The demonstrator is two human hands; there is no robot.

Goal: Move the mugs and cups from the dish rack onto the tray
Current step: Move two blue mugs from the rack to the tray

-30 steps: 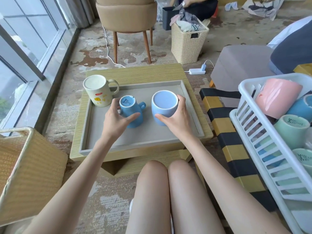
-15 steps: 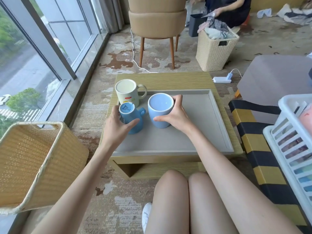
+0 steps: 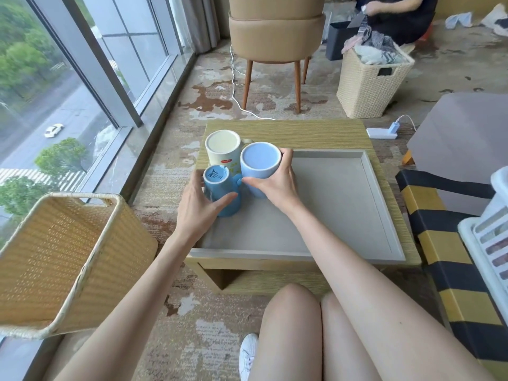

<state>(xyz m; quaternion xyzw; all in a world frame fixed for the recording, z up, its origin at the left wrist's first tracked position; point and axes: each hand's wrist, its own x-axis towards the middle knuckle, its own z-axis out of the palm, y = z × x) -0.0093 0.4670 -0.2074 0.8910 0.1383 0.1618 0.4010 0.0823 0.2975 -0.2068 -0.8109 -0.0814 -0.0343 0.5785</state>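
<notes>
on the counter [image 3: 302, 133], the grey tray [image 3: 330, 213] carries three pieces bunched in its far left corner: a cream mug [image 3: 223, 148], a pale blue cup [image 3: 260, 162] that my right hand [image 3: 277, 185] grasps, and a small upturned blue mug [image 3: 217, 177] wrapped by my left hand [image 3: 196, 210].

The tray [image 3: 330, 210] looks matt grey and smooth, the table [image 3: 302, 133] finely ribbed like woven straw or wood. The small blue mug [image 3: 220, 188], pale blue cup [image 3: 259, 163] and cream mug [image 3: 223, 149] seem smooth ceramic. Near left basket [image 3: 55, 251]: rough wicker; right dish rack [image 3: 489, 237]: glossy white plastic
</notes>
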